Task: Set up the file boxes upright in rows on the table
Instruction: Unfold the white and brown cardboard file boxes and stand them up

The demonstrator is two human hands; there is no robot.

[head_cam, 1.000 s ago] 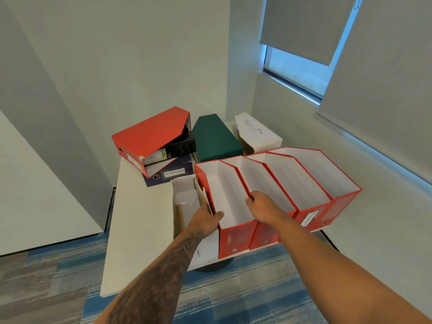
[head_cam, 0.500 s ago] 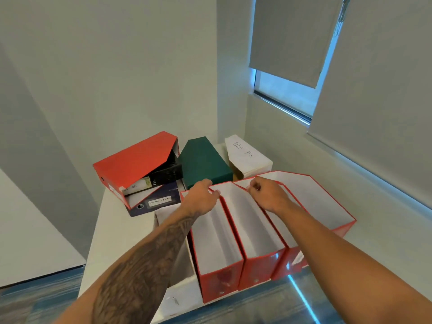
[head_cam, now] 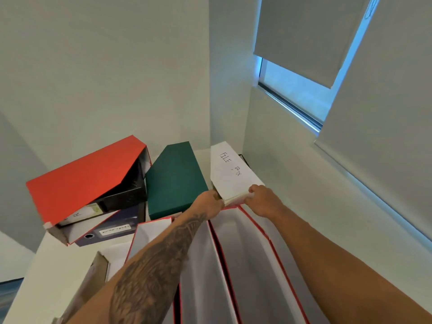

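Note:
A white file box [head_cam: 230,174] with handwriting on its side lies flat at the back right of the table [head_cam: 46,265]. My left hand [head_cam: 210,203] grips its near left corner and my right hand [head_cam: 261,199] grips its near right corner. Both arms reach over several red file boxes [head_cam: 233,265] standing upright side by side with white insides. A dark green file box [head_cam: 175,181] lies on its side just left of the white one. Further left, a red file box [head_cam: 84,181] lies tilted on top of binders.
A black binder [head_cam: 126,195] and a dark blue binder [head_cam: 112,230] lie under the tilted red box. A brown-and-white open box [head_cam: 102,265] stands left of the red row. Walls close in behind and to the right, with a window [head_cam: 294,90] and blinds.
Both hands left the front red boxes and reached forward over the row to the white box at the back, and now hold its near end. The camera moved closer and tilted up.

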